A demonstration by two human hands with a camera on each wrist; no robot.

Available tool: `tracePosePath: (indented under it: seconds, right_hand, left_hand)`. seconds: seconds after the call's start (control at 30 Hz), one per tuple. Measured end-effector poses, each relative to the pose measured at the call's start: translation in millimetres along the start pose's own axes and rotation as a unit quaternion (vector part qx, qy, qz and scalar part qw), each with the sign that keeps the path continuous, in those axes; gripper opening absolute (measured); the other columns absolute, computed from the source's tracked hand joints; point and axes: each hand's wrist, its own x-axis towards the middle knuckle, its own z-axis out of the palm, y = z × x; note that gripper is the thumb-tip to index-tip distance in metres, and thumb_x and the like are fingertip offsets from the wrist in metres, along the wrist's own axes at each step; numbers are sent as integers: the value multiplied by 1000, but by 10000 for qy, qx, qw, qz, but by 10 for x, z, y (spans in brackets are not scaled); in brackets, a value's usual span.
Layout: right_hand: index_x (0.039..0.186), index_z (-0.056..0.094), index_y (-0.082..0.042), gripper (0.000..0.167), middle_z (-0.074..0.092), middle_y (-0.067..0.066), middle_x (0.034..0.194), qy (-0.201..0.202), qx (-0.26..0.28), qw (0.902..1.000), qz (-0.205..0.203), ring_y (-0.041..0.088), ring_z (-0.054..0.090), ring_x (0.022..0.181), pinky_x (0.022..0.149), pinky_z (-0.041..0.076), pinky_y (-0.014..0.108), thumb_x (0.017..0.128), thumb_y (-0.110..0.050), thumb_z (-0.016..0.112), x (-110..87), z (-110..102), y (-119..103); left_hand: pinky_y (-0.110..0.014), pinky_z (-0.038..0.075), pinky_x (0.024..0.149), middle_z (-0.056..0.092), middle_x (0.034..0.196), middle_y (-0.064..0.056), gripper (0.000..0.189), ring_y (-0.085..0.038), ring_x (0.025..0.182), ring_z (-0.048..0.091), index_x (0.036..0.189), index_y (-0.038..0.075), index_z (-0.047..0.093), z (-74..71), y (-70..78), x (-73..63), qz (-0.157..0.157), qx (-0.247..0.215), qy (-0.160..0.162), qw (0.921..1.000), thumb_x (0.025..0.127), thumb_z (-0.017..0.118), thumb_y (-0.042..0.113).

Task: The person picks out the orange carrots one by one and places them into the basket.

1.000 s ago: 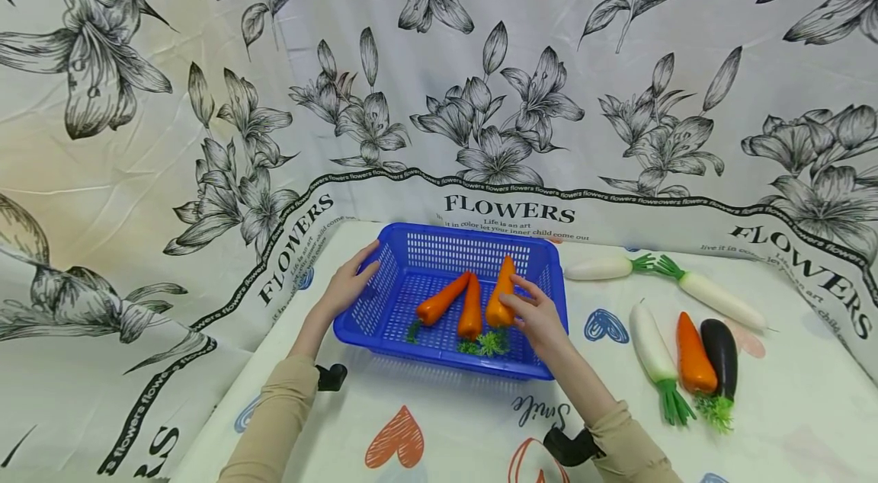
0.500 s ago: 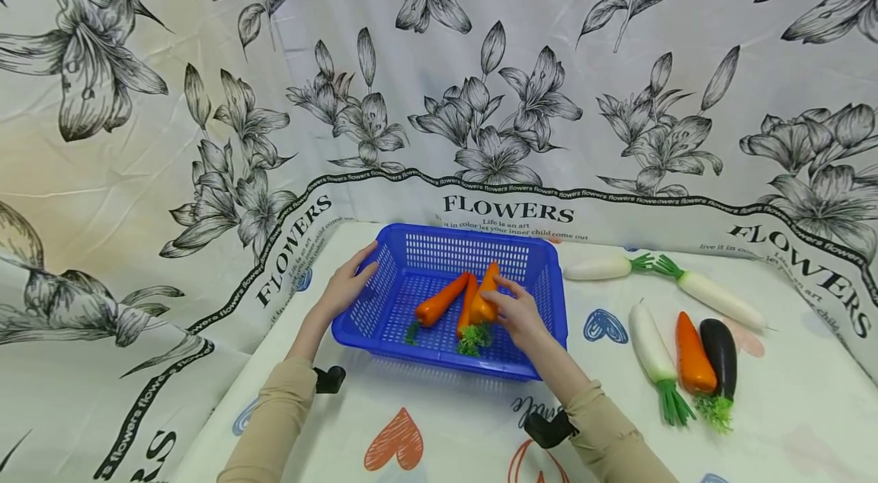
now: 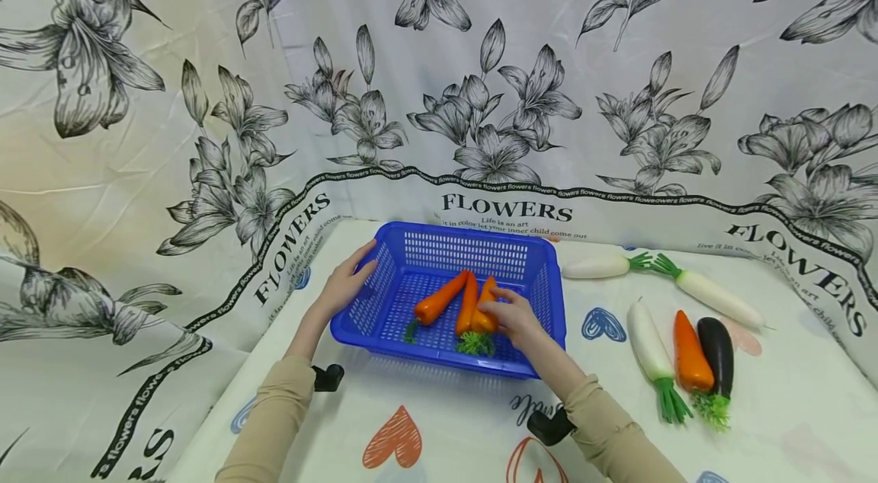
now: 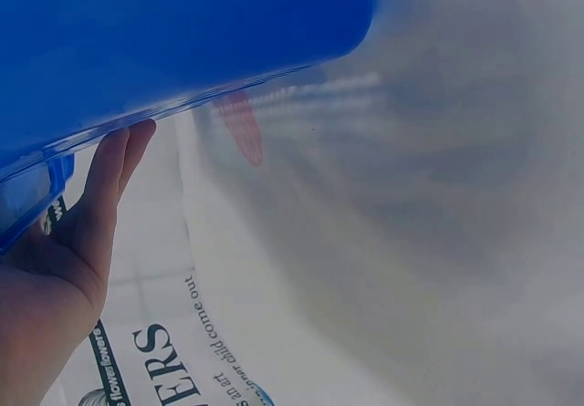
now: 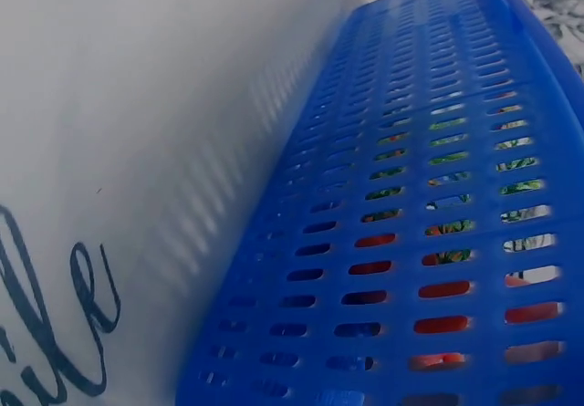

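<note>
A blue plastic basket (image 3: 439, 231) with slotted walls holds several orange carrots. One carrot (image 3: 442, 299) slants toward the left and another carrot (image 3: 467, 305) is beside it. My right hand (image 3: 517, 319) reaches over the near side and grips a third carrot (image 3: 485, 308), lying against the second, by its upper side. Green leafy tops (image 3: 475, 343) are bunched at the near ends. My left hand (image 3: 343, 289) holds the basket's left rim, thumb over the edge; its fingers (image 4: 108, 164) touch the outer wall in the left wrist view. In the right wrist view the slotted wall (image 5: 401, 187) hides the right hand.
Right of the basket lie a white radish (image 3: 597, 267), a second radish (image 3: 720, 300) and a third radish (image 3: 650, 342). Beside them are another carrot (image 3: 691, 353) and a dark eggplant (image 3: 716, 350). A floral curtain (image 3: 507, 125) hangs behind the printed tablecloth (image 3: 439, 422).
My right hand has moved left with the third carrot, which is now lower and lies beside the second one. My left hand stays on the basket rim.
</note>
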Motion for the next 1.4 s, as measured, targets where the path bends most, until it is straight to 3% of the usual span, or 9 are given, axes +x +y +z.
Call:
tracePosePath:
  seconds: [0.43, 0.63, 0.87, 1.2, 1.4]
  right_hand:
    - [136, 43, 2, 55, 51, 28, 128, 71, -1045, 9945, 24, 27, 59, 99, 79, 54, 32, 89, -14, 65, -35, 46, 46]
    - [136, 43, 2, 52, 48, 28, 131, -89, -1080, 9940, 130, 31, 58, 105, 88, 53, 42, 88, -6, 61, -24, 42, 82]
    - [135, 45, 0, 52, 51, 27, 124, -132, -1313, 9907, 330, 32, 56, 102, 88, 54, 48, 85, 2, 58, -59, 21, 68]
    - [135, 44, 2, 55, 51, 28, 124, -335, -1750, 9839, -104, 32, 60, 101, 82, 57, 41, 82, 6, 60, -66, 51, 70]
    - [130, 50, 2, 55, 55, 26, 116, -630, -2196, 9724, -466, 27, 58, 93, 73, 58, 33, 77, 6, 65, -50, 78, 86]
  left_hand:
    - [-56, 21, 115, 27, 157, -8, 53, -36, 143, 26, 150, 21, 28, -1, -9, -19, -27, -59, -13, 10000, 101, 42, 37]
    - [-56, 21, 115, 28, 156, -8, 52, -36, 143, 26, 150, 21, 29, 16, -19, -18, 5, -114, -16, 9999, 101, 42, 35]
    - [-56, 20, 116, 27, 157, -7, 55, -35, 144, 25, 150, 22, 29, 28, -30, -14, 0, -127, -23, 9999, 101, 42, 40]
    - [-56, 20, 116, 27, 157, -8, 53, -35, 144, 25, 150, 21, 28, 6, 3, -12, 3, -59, -3, 10000, 101, 41, 37]
    - [-56, 21, 116, 26, 157, -8, 54, -36, 143, 25, 151, 21, 28, -6, 4, -15, -18, -36, -19, 10000, 101, 41, 38]
